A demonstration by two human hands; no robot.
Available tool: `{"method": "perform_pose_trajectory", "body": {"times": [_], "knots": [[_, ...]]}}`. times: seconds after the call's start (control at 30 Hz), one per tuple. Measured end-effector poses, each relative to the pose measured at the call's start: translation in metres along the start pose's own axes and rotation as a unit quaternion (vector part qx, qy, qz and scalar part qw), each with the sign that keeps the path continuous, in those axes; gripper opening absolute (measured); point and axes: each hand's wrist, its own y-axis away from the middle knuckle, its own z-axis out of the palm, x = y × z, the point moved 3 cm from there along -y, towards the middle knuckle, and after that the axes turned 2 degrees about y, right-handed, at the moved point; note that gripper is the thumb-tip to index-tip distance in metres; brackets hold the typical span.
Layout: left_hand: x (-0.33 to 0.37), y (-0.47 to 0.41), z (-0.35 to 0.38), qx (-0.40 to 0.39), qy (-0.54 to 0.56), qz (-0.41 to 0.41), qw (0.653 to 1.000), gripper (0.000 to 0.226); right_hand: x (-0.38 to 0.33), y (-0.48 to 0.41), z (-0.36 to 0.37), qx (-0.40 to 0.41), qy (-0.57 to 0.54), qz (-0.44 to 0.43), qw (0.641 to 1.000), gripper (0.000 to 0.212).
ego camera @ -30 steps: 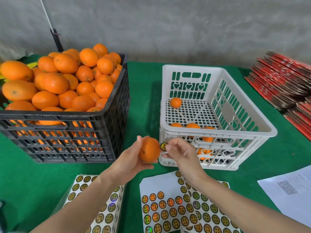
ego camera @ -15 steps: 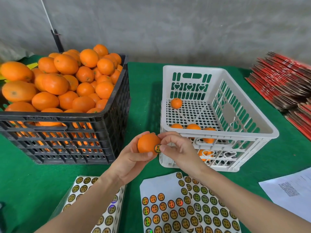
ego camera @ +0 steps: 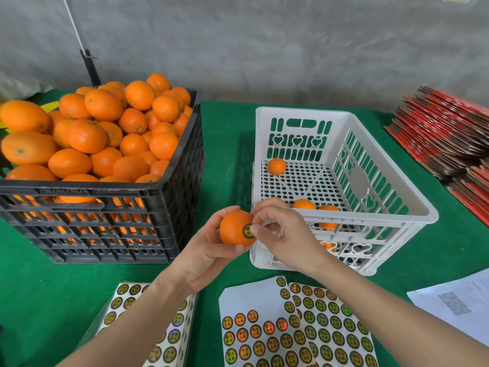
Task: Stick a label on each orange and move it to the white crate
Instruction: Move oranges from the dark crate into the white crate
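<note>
The white crate (ego camera: pixel 304 112) is smooth plastic; left of it the black crate (ego camera: pixel 105 186) is matt plastic. Under it lies felt-like green cloth (ego camera: pixel 225 144). Before it, sticker sheets (ego camera: pixel 254 300) gleam glossy, perhaps holographic.

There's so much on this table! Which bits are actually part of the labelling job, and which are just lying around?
In the job: left hand holding the orange; right hand pressing the label onto it; white crate; black crate of oranges; label sheets.
Lying about: red cardboard stack; printed paper.
</note>
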Motion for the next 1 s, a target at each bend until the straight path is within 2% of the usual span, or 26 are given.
{"method": "perform_pose_trajectory", "body": {"times": [0.23, 0.43, 0.5, 0.6, 0.67, 0.73, 0.77, 0.87, 0.93, 1.0], "knots": [[0.011, 0.001, 0.004, 0.002, -0.020, -0.019, 1.000, 0.072, -0.006, -0.005, -0.009, -0.021, 0.043, 0.001, 0.999, 0.013], [0.018, 0.003, 0.009, 0.014, -0.038, -0.001, 0.999, 0.079, -0.016, -0.001, -0.010, 0.078, 0.077, -0.034, 0.993, 0.008], [0.022, 0.004, 0.012, 0.011, -0.046, 0.001, 0.999, 0.078, -0.017, -0.003, -0.014, 0.092, 0.061, -0.010, 0.994, 0.023], [0.031, 0.005, 0.018, -0.014, -0.043, 0.005, 0.999, 0.083, -0.015, -0.009, -0.025, 0.030, -0.063, 0.056, 0.996, 0.050], [0.038, 0.004, 0.022, -0.025, -0.050, 0.005, 0.998, 0.085, -0.019, -0.012, -0.029, -0.037, -0.019, 0.016, 0.999, 0.069], [0.047, 0.001, 0.028, -0.034, -0.082, 0.013, 0.996, 0.069, -0.027, -0.016, -0.028, -0.077, 0.069, -0.045, 0.994, 0.080], [0.052, -0.001, 0.034, -0.046, -0.099, 0.017, 0.994, 0.060, -0.031, -0.019, -0.026, -0.078, 0.098, -0.070, 0.990, 0.078], [0.069, -0.008, 0.045, -0.068, -0.137, 0.025, 0.988, 0.055, -0.038, -0.035, -0.032, -0.031, 0.116, -0.112, 0.986, 0.065], [0.089, -0.015, 0.044, -0.027, -0.161, 0.047, 0.985, 0.063, -0.032, -0.058, -0.050, 0.031, 0.107, -0.094, 0.989, 0.062], [0.119, -0.020, 0.037, 0.039, -0.191, 0.113, 0.974, 0.056, -0.011, -0.090, -0.080, 0.100, 0.133, -0.034, 0.986, 0.059]]}}
